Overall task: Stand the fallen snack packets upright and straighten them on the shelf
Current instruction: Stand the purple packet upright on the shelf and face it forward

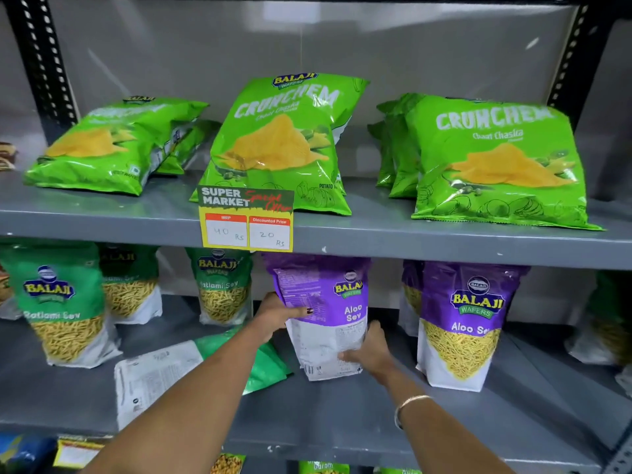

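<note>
On the lower shelf (342,412) I hold a purple and white Aloo Sev packet (325,323) upright, its printed back turned partly toward me. My left hand (277,314) grips its left edge near the middle. My right hand (371,350) clasps its lower right corner. Left of it a green Ratlami Sev packet (164,374) lies flat on its face, partly under my left forearm. On the upper shelf, a green Crunchem packet (106,145) at the left lies fallen backward.
Upright Ratlami Sev packets (61,313) stand at the left, and an upright Aloo Sev packet (465,323) at the right. Crunchem packets (284,145) lean on the upper shelf (410,234) behind a price tag (246,220). Black perforated uprights (41,63) frame the shelf.
</note>
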`<state>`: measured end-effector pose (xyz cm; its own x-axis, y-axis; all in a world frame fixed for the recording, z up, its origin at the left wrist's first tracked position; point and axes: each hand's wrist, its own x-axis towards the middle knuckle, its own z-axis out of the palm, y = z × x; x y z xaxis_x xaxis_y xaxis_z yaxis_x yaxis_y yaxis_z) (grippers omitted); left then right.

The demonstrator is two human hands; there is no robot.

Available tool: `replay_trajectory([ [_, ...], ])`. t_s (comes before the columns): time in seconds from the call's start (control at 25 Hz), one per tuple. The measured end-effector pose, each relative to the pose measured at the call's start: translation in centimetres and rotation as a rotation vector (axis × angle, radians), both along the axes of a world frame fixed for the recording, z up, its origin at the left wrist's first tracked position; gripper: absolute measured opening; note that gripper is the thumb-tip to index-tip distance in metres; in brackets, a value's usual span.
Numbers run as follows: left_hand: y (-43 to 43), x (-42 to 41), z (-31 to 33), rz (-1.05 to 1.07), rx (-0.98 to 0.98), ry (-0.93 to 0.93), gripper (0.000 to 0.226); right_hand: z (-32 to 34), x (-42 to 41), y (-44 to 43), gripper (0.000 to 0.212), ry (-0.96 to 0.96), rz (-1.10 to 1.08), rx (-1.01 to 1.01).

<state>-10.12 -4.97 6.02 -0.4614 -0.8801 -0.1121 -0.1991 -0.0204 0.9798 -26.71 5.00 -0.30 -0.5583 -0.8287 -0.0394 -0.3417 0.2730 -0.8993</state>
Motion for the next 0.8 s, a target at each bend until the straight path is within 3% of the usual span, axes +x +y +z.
replay_trajectory([
  [0.12, -1.4, -0.8, -2.9, -0.034, -0.069, 0.002, 0.039, -2.1, 0.9, 0.3, 0.07, -0.003, -0.079, -0.029],
  [0.32, -2.1, -0.9, -5.7, -0.164, -0.14, -0.069, 0.036, -3.7, 0.7, -0.2, 0.068, -0.026, -0.117, -0.039],
  [0.52, -1.4, -0.8, -7.0, -0.183, -0.029, -0.089, 0.042, -4.2, 0.8, 0.2, 0.072, 0.005, -0.199, 0.033],
  [0.72, -1.9, -0.1, -6.5, -0.341, 0.055, -0.223, 0.062, -4.9, 0.7, 0.2, 0.06, -0.043, -0.234, -0.008],
  [0.8, -2.0, 0.3, -6.2, -0.419, 0.077, -0.282, 0.06, -4.9, 0.6, 0.1, 0.048, -0.02, -0.229, -0.012],
])
